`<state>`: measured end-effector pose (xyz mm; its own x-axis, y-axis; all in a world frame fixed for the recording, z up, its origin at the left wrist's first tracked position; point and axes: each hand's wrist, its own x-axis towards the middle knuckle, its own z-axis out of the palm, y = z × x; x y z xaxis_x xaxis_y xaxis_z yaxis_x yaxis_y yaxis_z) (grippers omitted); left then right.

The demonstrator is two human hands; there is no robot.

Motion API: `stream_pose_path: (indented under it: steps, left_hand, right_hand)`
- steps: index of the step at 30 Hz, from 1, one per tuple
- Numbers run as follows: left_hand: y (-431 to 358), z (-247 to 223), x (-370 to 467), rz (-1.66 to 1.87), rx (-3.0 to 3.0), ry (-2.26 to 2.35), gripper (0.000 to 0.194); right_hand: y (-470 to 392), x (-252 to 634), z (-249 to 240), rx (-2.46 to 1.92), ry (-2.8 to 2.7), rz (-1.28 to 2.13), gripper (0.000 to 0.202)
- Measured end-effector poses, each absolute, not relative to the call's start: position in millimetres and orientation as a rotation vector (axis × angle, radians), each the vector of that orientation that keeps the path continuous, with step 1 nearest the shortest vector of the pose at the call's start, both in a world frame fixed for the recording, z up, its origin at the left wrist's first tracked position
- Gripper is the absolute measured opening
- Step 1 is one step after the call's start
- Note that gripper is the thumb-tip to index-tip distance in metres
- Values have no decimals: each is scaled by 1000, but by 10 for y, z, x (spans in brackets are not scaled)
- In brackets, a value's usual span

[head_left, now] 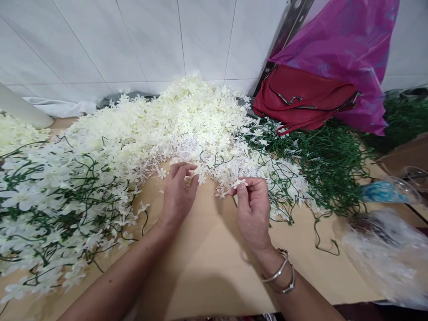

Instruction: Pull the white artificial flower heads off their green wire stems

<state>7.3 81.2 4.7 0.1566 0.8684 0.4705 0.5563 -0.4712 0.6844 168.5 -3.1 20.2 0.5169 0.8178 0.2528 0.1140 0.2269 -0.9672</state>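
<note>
My right hand [253, 209], with bracelets on its wrist, pinches a small white artificial flower [239, 183] between thumb and forefinger. To its left, my left hand [179, 191] has loosely curled fingers, with a gap between thumb and forefinger; I see nothing held there. Just past its fingertips lies a loose white flower [202, 178]. Beyond both hands rises a big heap of cream-white flower heads [197, 116]. Thin white stem pieces [187, 147] lie along its near edge. Assembled white flowers on green stems [50, 196] are piled at the left.
Bare green stems [334, 165] lie in a mass at the right. Behind them are a red handbag [301, 96] and a purple plastic bag [347, 40]. Clear plastic bags [384, 258] rest on the tan tabletop [207, 263] at right. A white tiled wall [150, 40] backs everything.
</note>
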Motion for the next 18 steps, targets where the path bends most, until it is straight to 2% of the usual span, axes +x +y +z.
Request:
stream_pose_path:
  steps: [5, 14, 18]
  left_hand:
    - [1012, -2, 95, 1199, 2240, 1384, 18]
    - [1114, 51, 227, 1221, 2463, 1164, 16]
    - [1155, 12, 280, 1115, 2570, 1148, 15]
  right_hand:
    - [-17, 1710, 163, -1295, -939, 610, 7]
    - [-10, 1711, 145, -1340, -949, 662, 11]
    - [8, 1707, 140, -1350, -941, 688, 13]
